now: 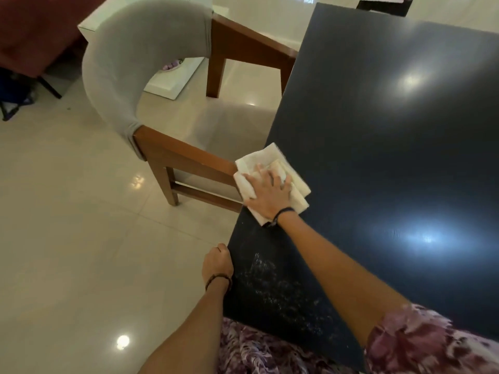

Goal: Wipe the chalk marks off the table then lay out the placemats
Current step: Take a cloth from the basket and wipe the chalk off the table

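Head view: no containers w/ contents in sight; dark table (378, 130) takes up the right side of the frame, its left edge running from near-centre bottom up toward top centre; glossy top w/ light glare spots. Folded white cloth (270, 182) lies flat on the table right at that left edge, one corner overhanging toward the chair; roughly square fold, layers stepped at its right side, corners pointing up-frame and down-frame, so no clear long axis. Right hand (270, 193) lies palm-down on the cloth, fingers spread and fairly straight, pressing it to the top, not curled round it; arm reaches diagonally from lower right across the table, dark band at the wrist. Chalk marks (275, 287) remain as whitish smears on the table near its close left corner, below the cloth and btwn the two arms. Left hand (217, 263) sits at the table's left edge near the close corner, fingers curled in; prob. gripping the edge, but the fingertips are hidden so can't tell for sure; band at that wrist too. Wooden chair (162, 103) w/ grey curved back stands just beside the table's left edge, on pale glossy floor tiles (67, 238); patterned purple garment (270, 352) at bottom.
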